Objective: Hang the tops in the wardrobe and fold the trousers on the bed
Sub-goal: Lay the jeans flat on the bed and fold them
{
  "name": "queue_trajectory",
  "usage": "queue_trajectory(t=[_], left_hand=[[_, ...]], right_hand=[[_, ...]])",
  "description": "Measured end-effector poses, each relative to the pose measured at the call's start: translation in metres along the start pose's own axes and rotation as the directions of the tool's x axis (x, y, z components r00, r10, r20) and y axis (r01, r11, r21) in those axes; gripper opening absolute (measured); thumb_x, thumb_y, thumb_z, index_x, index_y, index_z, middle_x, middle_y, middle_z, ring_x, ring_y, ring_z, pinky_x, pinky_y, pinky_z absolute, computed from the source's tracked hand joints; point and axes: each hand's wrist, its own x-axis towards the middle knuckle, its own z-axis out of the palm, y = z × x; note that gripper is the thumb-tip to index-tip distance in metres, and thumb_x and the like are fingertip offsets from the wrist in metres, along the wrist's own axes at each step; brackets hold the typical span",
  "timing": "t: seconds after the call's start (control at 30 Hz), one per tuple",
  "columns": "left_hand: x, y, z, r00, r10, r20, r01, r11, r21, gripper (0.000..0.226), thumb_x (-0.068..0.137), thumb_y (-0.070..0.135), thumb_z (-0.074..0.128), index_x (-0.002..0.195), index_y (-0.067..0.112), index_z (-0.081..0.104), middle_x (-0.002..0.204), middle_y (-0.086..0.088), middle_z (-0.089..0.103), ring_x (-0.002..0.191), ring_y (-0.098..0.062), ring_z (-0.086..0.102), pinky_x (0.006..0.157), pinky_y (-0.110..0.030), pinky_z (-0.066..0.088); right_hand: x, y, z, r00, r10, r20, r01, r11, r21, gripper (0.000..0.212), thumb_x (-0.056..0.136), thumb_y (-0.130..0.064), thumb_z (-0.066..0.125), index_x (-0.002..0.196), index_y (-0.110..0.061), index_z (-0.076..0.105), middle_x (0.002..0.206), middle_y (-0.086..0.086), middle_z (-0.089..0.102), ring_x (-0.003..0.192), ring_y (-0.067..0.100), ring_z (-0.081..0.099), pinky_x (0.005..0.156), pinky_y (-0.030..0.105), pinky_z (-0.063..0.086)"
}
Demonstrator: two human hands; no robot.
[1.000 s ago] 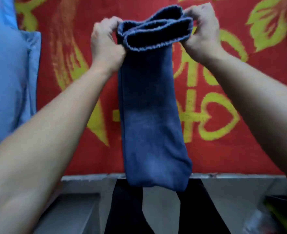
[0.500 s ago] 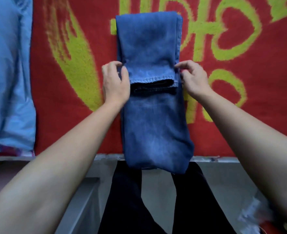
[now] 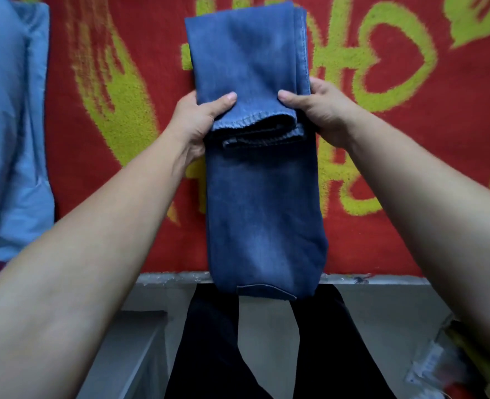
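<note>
Blue denim trousers (image 3: 261, 203) lie folded lengthwise on the bed's red and yellow blanket (image 3: 382, 174), their near end hanging slightly over the bed edge. The far half is folded back over the near half, its hems lying at mid length. My left hand (image 3: 200, 116) grips the left side of that folded layer, thumb on top. My right hand (image 3: 321, 110) grips the right side the same way, thumb on top and fingers under the cloth.
A light blue pillow (image 3: 10, 133) lies at the left of the bed. The grey bed edge (image 3: 169, 279) runs across below the blanket. My dark-trousered legs (image 3: 209, 341) stand against it. A crumpled bag (image 3: 445, 367) sits at the lower right.
The trousers were held up by their hems, then laid down and folded back on the blanket. Both hands shifted from pinching the hem corners to gripping the folded layer's sides.
</note>
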Motion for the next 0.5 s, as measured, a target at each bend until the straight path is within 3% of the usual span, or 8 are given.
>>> queue_trajectory(t=[0.13,0.23,0.33,0.4,0.5], left_hand=[[0.019,0.050,0.010,0.982,0.153,0.113,-0.152,0.988,-0.011,0.023,0.085,-0.004,0.069,0.108,-0.001,0.065,0.098,-0.013,0.074,0.090,-0.026,0.071,0.077,-0.036,0.057],[0.044,0.066,0.016,0.980,0.196,0.018,-0.197,0.978,0.067,0.030,0.082,-0.001,0.074,0.111,-0.003,0.064,0.101,-0.015,0.073,0.090,-0.025,0.072,0.078,-0.035,0.058],[0.064,0.055,0.012,0.986,0.137,-0.100,-0.097,0.939,0.331,0.042,0.082,0.006,0.076,0.121,-0.001,0.061,0.115,-0.015,0.070,0.101,-0.025,0.069,0.085,-0.033,0.057],[0.073,0.044,0.004,0.990,0.069,-0.126,-0.022,0.941,0.339,0.041,0.083,0.005,0.075,0.121,0.002,0.062,0.114,-0.012,0.070,0.097,-0.021,0.070,0.077,-0.030,0.058],[0.081,0.045,-0.005,0.994,-0.027,-0.106,0.054,0.965,0.256,0.039,0.082,0.003,0.072,0.119,0.011,0.064,0.100,-0.001,0.073,0.079,-0.008,0.071,0.065,-0.021,0.054]], right_hand=[[0.014,-0.048,-0.012,0.985,-0.170,-0.031,0.170,0.985,0.012,0.024,0.092,-0.006,0.067,0.116,-0.007,0.066,0.105,0.006,0.073,0.097,0.018,0.070,0.094,0.035,0.056],[0.033,-0.062,-0.016,0.981,-0.174,-0.085,0.175,0.984,0.004,0.026,0.091,-0.013,0.071,0.116,-0.007,0.068,0.108,0.007,0.073,0.096,0.018,0.071,0.088,0.033,0.058],[0.053,-0.049,-0.015,0.983,-0.111,-0.148,0.049,0.929,-0.366,0.036,0.091,-0.026,0.072,0.123,-0.009,0.066,0.114,0.003,0.070,0.097,0.011,0.067,0.086,0.021,0.055],[0.061,-0.041,-0.017,0.981,-0.067,-0.179,-0.018,0.900,-0.436,0.037,0.089,-0.031,0.075,0.121,-0.012,0.068,0.114,-0.001,0.071,0.100,0.007,0.068,0.091,0.020,0.053],[0.067,-0.040,-0.021,0.980,0.030,-0.195,-0.083,0.959,-0.272,0.021,0.081,-0.027,0.082,0.094,-0.018,0.069,0.092,-0.009,0.072,0.073,-0.003,0.068,0.059,0.012,0.052]])
